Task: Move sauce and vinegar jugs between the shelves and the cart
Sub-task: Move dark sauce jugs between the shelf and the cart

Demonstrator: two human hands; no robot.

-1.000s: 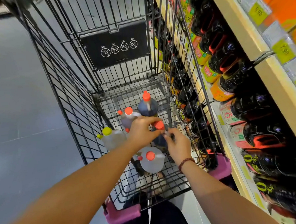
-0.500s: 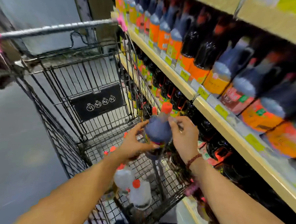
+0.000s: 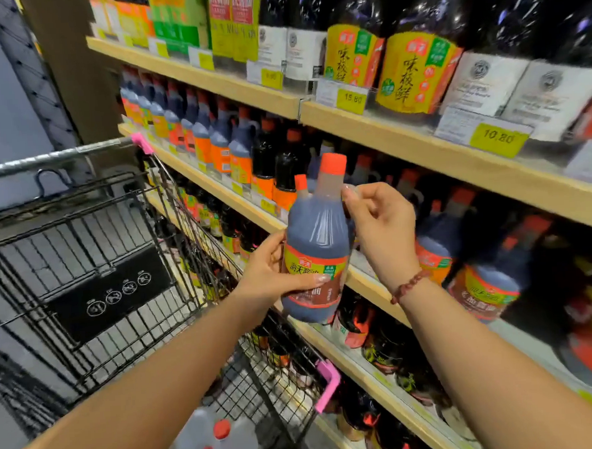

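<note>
Before the shelves point(image 3: 421, 149), beside the cart point(image 3: 54, 156), I hold the sauce jug point(image 3: 317, 230) upright in the air. It looks full, so I judge it heavy, and its plastic slippery. My left hand point(image 3: 273, 273) wraps its lower body; my right hand point(image 3: 380, 226) curls beside its neck.

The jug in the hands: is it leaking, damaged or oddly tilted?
Nothing stands out. The jug is nearly upright, its red cap on, with no drips visible. The left hand grips its body; the right hand holds it near the neck.
</note>
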